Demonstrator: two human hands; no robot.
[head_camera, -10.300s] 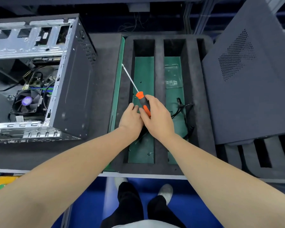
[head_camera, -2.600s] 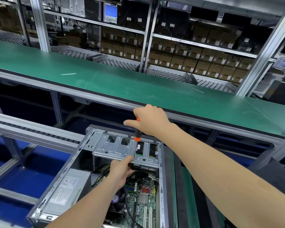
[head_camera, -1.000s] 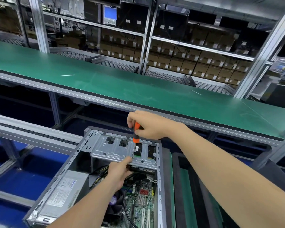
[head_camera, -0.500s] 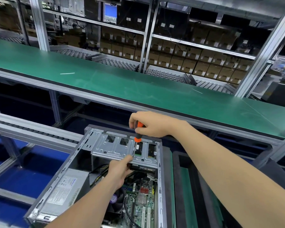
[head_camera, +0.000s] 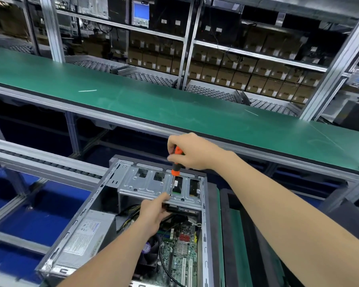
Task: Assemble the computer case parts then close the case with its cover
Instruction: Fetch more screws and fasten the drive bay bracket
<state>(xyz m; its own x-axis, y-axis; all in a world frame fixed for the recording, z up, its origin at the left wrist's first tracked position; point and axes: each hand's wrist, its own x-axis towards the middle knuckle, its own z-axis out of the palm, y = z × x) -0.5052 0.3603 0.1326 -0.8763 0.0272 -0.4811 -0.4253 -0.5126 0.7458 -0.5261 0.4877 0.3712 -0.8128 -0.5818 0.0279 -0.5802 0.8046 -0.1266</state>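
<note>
The open case (head_camera: pixel 204 235) lies on its side at 6 o'clock, so the cage (head_camera: pixel 145 183) at its 12 o'clock end faces up for screwing. The left hand (head_camera: pixel 153 212) grips the cage's near edge, likely steadying it. The right hand (head_camera: pixel 195 152) pinches the upright screwdriver (head_camera: pixel 176 164), its tip beside the left forefinger.

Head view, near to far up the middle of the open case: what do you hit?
Motherboard, left hand, metal drive cage, right hand gripping the screwdriver, green belt, shelved cardboard boxes.
</note>
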